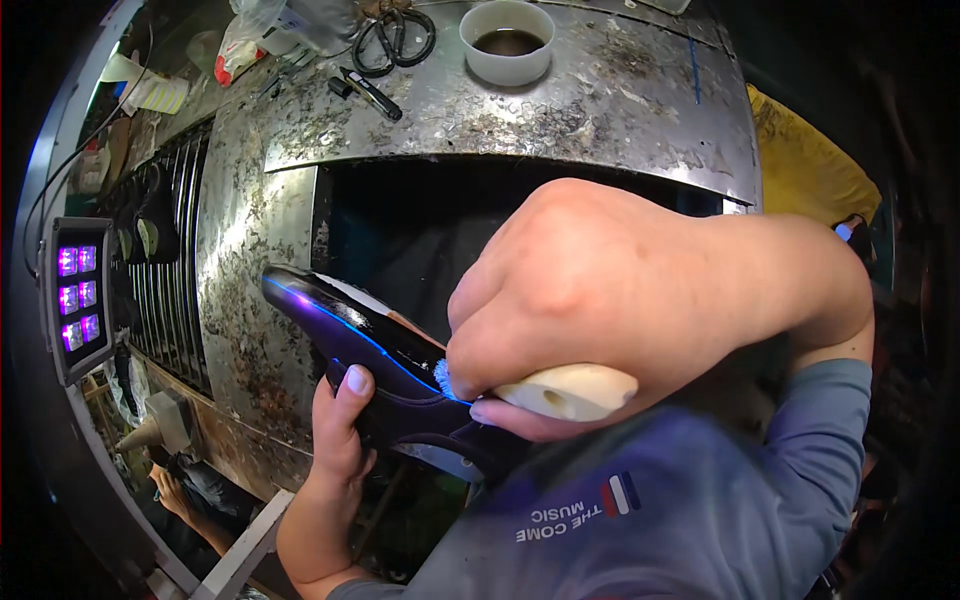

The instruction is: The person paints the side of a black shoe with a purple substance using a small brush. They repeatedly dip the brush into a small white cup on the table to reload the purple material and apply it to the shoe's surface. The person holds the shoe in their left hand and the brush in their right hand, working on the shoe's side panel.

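Observation:
My left hand (345, 420) is closed on a dark shoe (345, 335), its thumb pressed against the shoe's near side. The toe points to the far left, and a glowing blue line runs along the side between the upper and the shiny black edge. My right hand (580, 290) grips a brush by its pale handle (590, 390), which sticks out under the fist. The brush's bluish bristles (443, 380) touch the shoe along the blue line. My right fist and wrist hide part of the shoe's sole side; the heel end is dark against my shirt.
A white bowl (507, 70) of dark liquid stands on the stained metal bench (620, 120), with a black marker (372, 95) and black-handled scissors (393, 42) left of it. At left are a purple-lit lamp (80, 295) and a slatted rack (190, 260). Another person's hand (175, 490) shows lower left.

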The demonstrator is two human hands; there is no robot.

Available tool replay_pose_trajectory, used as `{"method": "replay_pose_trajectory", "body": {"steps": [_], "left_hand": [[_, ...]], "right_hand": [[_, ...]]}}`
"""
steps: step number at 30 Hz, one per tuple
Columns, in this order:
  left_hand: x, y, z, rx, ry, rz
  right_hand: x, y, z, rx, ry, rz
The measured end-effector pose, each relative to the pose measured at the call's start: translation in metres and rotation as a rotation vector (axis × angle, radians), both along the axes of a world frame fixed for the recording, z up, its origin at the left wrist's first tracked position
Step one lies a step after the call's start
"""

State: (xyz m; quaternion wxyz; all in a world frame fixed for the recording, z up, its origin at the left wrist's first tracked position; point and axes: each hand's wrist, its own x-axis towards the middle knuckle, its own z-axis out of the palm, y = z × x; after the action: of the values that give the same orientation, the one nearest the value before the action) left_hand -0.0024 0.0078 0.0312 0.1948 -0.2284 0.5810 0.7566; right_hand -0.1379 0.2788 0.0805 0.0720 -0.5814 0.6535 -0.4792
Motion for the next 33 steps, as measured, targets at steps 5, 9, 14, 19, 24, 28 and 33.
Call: {"method": "replay_pose_trajectory", "body": {"steps": [5, 9, 14, 19, 24, 28, 33], "left_hand": [[-0.001, -0.002, -0.007, 0.036, -0.022, 0.029], [0.006, -0.008, -0.017, 0.101, 0.006, 0.023], [0.010, -0.005, -0.030, 0.264, 0.048, 0.182], [0.009, 0.002, -0.045, 0.368, 0.050, 0.228], [0.009, 0.014, -0.056, 0.478, 0.074, 0.280], [0.010, 0.018, -0.061, 0.572, 0.026, 0.337], [0.009, 0.033, -0.066, 0.800, 0.013, 0.226]], "right_hand": [[0.000, 0.009, 0.001, 0.041, -0.064, 0.051], [0.000, 0.015, 0.004, 0.054, -0.081, 0.051], [0.004, 0.024, 0.007, -0.033, -0.110, 0.000], [0.013, 0.023, 0.010, -0.221, -0.073, -0.127], [0.006, 0.031, 0.027, -0.192, 0.119, -0.109], [0.012, 0.033, 0.031, -0.187, 0.125, -0.123], [0.008, 0.033, 0.034, -0.211, 0.261, -0.116]]}}
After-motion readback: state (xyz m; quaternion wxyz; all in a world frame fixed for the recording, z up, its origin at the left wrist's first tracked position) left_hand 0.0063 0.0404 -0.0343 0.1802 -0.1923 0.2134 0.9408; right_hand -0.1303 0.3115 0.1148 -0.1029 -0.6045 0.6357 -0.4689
